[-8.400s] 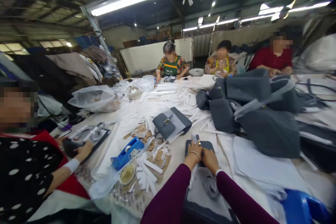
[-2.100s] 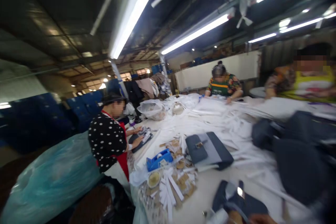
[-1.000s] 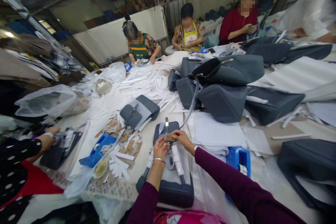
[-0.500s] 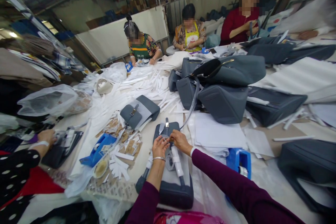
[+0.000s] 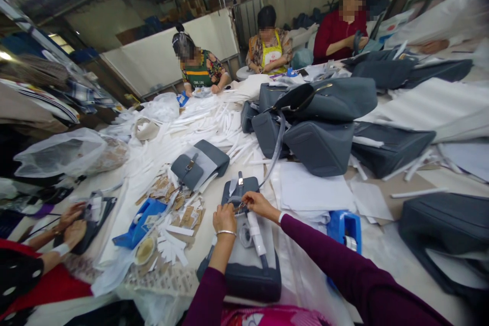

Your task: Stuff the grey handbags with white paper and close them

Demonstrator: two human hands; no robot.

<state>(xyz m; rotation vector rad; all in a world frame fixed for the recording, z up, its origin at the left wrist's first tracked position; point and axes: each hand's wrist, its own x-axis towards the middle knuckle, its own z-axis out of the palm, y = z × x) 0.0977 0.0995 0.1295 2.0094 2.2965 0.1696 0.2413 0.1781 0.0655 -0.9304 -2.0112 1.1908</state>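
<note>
A dark grey handbag lies in front of me, with a pale sheet over its middle. A white-wrapped handle and a coil of clear plastic rest on it. Above the bag's upper part, my left hand and my right hand meet with fingers closed in a pinch. Between the fingertips is a small piece with a metallic glint, too small to name. A grey strap end shows just beyond them. The bag's flap carries a metal buckle.
Left of the bag are a blue tape dispenser, cardboard scraps and a second grey bag. A pile of grey bags stands beyond. Another blue dispenser sits right. A co-worker's hands work at the left edge.
My left hand has turned and its fingers now bunch closer, palm down. The grey strap end shows more plainly. At the left, the co-worker's second hand has come into view.
</note>
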